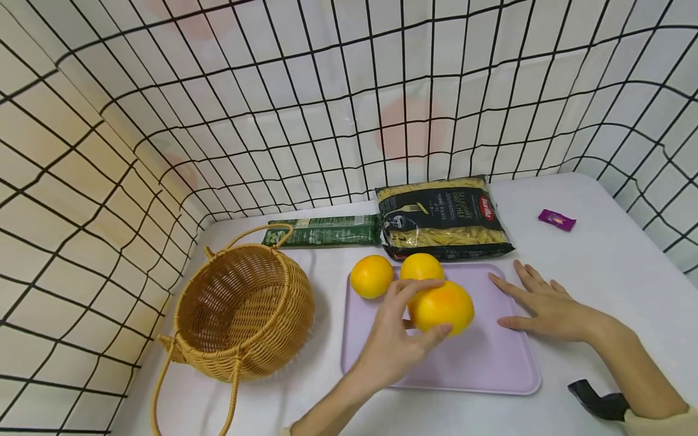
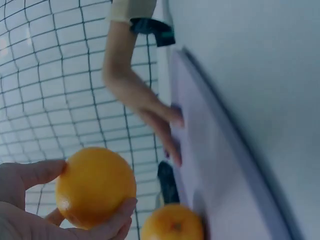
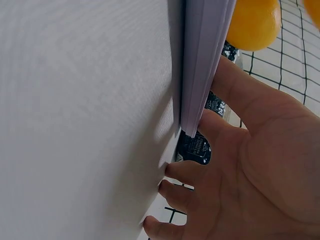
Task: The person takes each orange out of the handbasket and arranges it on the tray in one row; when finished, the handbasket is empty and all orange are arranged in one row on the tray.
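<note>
My left hand (image 1: 397, 339) grips an orange (image 1: 443, 307) between thumb and fingers, holding it up over the lilac tray (image 1: 480, 369). In the left wrist view the same orange (image 2: 96, 188) sits in the curve of the fingers. Two more oranges rest at the tray's back left: one orange (image 1: 372, 277) in the corner and another orange (image 1: 422, 268) beside it, partly behind the held one. My right hand (image 1: 551, 309) lies with spread fingers at the tray's right edge. In the right wrist view its thumb and index finger touch the tray rim (image 3: 205, 65), other fingertips on the table.
A round wicker basket (image 1: 294, 303) with its handles folded out stands left of the tray. Behind lie a green packet (image 1: 332, 232) and a black pasta bag (image 1: 442, 218). A small purple packet (image 1: 557, 220) is at back right. Black wire mesh (image 1: 349, 91) surrounds the table.
</note>
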Tool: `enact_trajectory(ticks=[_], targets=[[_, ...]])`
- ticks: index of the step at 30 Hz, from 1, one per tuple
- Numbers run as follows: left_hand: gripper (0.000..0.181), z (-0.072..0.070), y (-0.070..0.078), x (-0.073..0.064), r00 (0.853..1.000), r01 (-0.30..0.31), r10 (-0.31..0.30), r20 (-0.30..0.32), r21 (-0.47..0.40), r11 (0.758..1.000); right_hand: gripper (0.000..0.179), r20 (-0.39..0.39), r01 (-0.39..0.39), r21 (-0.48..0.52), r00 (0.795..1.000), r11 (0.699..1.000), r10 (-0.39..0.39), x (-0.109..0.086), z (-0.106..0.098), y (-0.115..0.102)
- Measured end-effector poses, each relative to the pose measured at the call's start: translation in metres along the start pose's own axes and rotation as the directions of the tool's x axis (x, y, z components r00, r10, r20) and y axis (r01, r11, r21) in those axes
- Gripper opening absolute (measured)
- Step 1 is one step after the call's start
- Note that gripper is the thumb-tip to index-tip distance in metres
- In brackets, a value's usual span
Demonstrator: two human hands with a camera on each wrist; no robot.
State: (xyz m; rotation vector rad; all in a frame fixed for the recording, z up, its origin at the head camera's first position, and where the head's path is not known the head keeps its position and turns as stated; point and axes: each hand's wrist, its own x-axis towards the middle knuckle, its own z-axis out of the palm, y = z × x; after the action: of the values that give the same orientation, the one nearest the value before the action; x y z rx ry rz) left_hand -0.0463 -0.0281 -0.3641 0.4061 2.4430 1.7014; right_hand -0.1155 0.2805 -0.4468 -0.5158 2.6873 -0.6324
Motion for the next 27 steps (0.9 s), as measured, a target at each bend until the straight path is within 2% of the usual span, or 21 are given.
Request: enact_trajectory(ticks=[7, 12, 14, 17, 20, 27], targets=[[0.053, 0.062, -0.002, 0.025, 1.000, 0.019, -0.019, -0.017, -0.012, 1.000, 0.082, -0.006, 0.027, 0.043, 1.000, 0.999, -0.027, -0.002, -0.002, 0.004], [0.054, 0.101, -0.011, 0.040, 0.995, -0.006, 0.005, -0.098, -0.007, 1.000, 0.087, -0.014, 0.030, 0.117, 0.999, 0.993, -0.029, -0.005, -0.002, 0.007], [0.054, 0.111, -0.015, 0.047, 0.990, -0.007, 0.005, -0.138, -0.012, 1.000, 0.092, -0.014, 0.017, 0.093, 1.000, 0.996, -0.016, -0.006, -0.002, 0.006], [0.054, 0.119, -0.019, 0.058, 0.981, -0.003, -0.004, -0.195, -0.038, 0.999, 0.095, -0.013, -0.003, 0.041, 1.000, 0.999, 0.004, -0.009, -0.001, 0.005], [0.054, 0.120, -0.022, 0.067, 0.972, -0.010, -0.002, -0.235, -0.052, 0.999, 0.093, -0.001, -0.028, 0.032, 1.000, 0.999, 0.028, -0.014, 0.001, 0.003], [0.052, 0.116, -0.025, 0.085, 0.964, -0.011, -0.009, -0.267, -0.074, 0.997, 0.084, 0.011, -0.045, 0.068, 0.999, 0.997, 0.045, -0.031, 0.011, -0.001]])
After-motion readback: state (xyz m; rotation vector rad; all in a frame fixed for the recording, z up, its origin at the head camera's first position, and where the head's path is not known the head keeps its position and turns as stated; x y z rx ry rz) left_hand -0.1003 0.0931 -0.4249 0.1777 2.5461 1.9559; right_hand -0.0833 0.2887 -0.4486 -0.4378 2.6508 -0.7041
